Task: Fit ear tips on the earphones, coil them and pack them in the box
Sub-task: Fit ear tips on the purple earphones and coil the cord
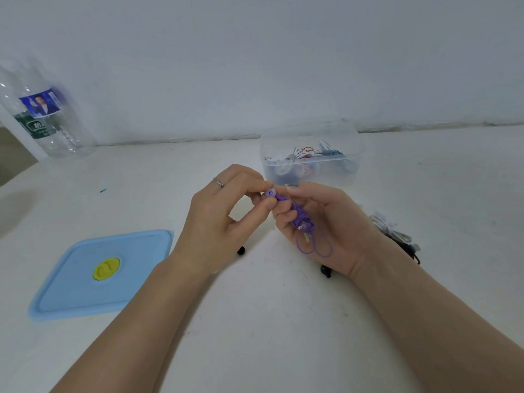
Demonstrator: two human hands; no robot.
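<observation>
Left hand (224, 211) pinches the purple earbud (271, 192), tip facing the camera; right hand (320, 225) grips its bundled purple cable (304, 222). The clear box (310, 154) (lid off) near the tabletop's far edge holds coiled earphones (300, 157).

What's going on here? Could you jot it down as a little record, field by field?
left hand: pinches purple earbud
right hand: holds bundled purple earphone cable
clear box: open, behind the hands, coiled earphones inside
blue lid: flat on table, left
black ear tips: loose on table under the hands
more earphones: piled at right
plastic bottle: far left
</observation>
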